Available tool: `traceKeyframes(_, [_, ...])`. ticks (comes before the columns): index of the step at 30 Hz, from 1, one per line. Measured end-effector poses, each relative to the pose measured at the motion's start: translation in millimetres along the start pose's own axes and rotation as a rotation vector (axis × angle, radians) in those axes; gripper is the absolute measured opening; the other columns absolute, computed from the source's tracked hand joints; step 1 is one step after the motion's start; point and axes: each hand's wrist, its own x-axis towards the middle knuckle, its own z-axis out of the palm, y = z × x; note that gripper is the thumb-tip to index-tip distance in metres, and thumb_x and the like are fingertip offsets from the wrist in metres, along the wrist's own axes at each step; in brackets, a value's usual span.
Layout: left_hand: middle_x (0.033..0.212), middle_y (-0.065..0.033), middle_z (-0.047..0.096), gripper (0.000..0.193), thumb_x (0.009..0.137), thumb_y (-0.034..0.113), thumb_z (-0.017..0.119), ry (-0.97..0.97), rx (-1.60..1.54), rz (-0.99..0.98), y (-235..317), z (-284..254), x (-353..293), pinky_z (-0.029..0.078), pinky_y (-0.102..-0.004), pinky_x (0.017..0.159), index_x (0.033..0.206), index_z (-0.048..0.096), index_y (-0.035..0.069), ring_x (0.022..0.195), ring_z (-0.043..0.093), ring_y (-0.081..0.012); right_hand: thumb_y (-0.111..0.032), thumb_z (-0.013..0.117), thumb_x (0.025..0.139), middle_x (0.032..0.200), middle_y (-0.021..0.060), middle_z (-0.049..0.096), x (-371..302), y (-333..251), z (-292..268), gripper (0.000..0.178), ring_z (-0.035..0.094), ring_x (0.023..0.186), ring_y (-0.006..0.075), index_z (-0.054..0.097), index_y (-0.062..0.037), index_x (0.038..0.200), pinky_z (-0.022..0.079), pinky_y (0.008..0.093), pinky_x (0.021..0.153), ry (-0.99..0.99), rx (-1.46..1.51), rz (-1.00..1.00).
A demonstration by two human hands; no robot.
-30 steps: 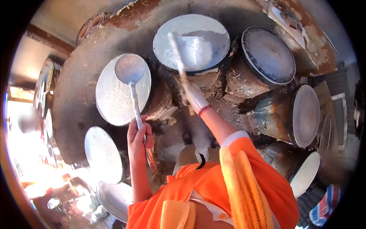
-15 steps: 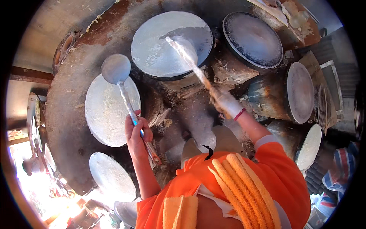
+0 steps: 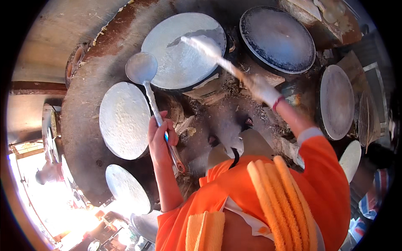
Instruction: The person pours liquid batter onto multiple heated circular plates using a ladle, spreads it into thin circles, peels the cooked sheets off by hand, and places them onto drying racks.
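Observation:
My left hand (image 3: pixel 161 134) is closed round the handle of a large round ladle (image 3: pixel 141 68). Its bowl hangs beside the far round griddle (image 3: pixel 155 52), over the gap to the left griddle (image 3: pixel 124 121). In my right hand (image 3: pixel 264 90), which wears a whitish glove with a red band at the wrist, is a batter-coated spreader (image 3: pixel 228 66) with a wooden handle. The spreader's blurred white head rests on or just above the far griddle. Pale wet batter (image 3: pixel 184 62) covers most of that griddle, with a darker bare strip toward its far side.
A dark griddle (image 3: pixel 277 39) stands at the far right, with a greyish griddle (image 3: pixel 337 102) nearer on the right. Another pale-coated griddle (image 3: pixel 127 188) lies at the lower left. Earthen stove surface (image 3: pixel 81 138) runs round the left side. My feet are on the floor between the stoves.
The dark strip on the far griddle has shrunk as batter spread over its right side. My right hand has moved rightward and away with the spreader. The ladle has shifted right; the view moved slightly.

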Motion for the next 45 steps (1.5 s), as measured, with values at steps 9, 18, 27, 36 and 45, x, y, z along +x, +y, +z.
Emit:
traceKeyframes(9, [0.073, -0.003, 0.047, 0.024, 0.088, 0.006, 0.042, -0.038, 0.037, -0.038, 3, 39, 28, 0.03, -0.0209, 0.04, 0.111, 0.043, 0.0, 0.041, 0.034, -0.0064, -0.049, 0.043, 0.09, 0.062, 0.0039, 0.055, 8, -13, -43, 0.046, 0.045, 0.036, 0.0115, 0.058, -0.0062, 0.083, 0.034, 0.027, 0.032, -0.005, -0.062, -0.055])
traceKeyframes(18, [0.07, -0.0029, 0.045, 0.025, 0.09, 0.007, 0.04, -0.129, 0.106, -0.132, 26, 40, 59, 0.03, -0.0222, 0.036, 0.113, 0.042, -0.001, 0.039, 0.033, -0.007, -0.034, 0.037, 0.093, 0.066, 0.0167, 0.058, 52, -60, -33, 0.039, 0.057, 0.056, 0.029, 0.06, -0.0023, 0.089, 0.047, 0.0396, 0.055, 0.328, -0.415, -0.274])
traceKeyframes(27, [0.074, -0.0042, 0.048, 0.026, 0.09, 0.009, 0.043, -0.337, -0.024, -0.084, 40, -7, 92, 0.032, -0.0216, 0.036, 0.113, 0.043, -0.002, 0.039, 0.035, -0.0059, -0.029, 0.039, 0.092, 0.127, 0.0166, 0.048, 21, -56, 93, 0.043, 0.05, 0.114, 0.0257, 0.039, -0.0155, 0.133, 0.041, 0.033, 0.094, 0.366, -0.058, -0.174])
traceKeyframes(36, [0.071, -0.0028, 0.047, 0.02, 0.089, 0.007, 0.042, -0.296, -0.204, -0.132, 59, -25, 77, 0.03, -0.0195, 0.037, 0.107, 0.047, 0.0, 0.039, 0.033, -0.0046, -0.02, 0.045, 0.091, 0.129, 0.0165, 0.046, 26, -53, 105, 0.041, 0.044, 0.119, 0.0278, 0.041, -0.0107, 0.131, 0.035, 0.0306, 0.098, 0.597, -0.153, -0.332])
traceKeyframes(45, [0.069, -0.0034, 0.048, 0.02, 0.088, 0.008, 0.044, -0.12, -0.068, -0.118, 50, -23, 66, 0.032, -0.0214, 0.037, 0.105, 0.047, -0.002, 0.04, 0.035, -0.0055, -0.016, 0.044, 0.092, 0.121, 0.0106, 0.055, 49, -48, 60, 0.041, 0.058, 0.092, 0.0179, 0.041, -0.0117, 0.133, 0.045, 0.0276, 0.081, 0.514, -0.158, -0.434])
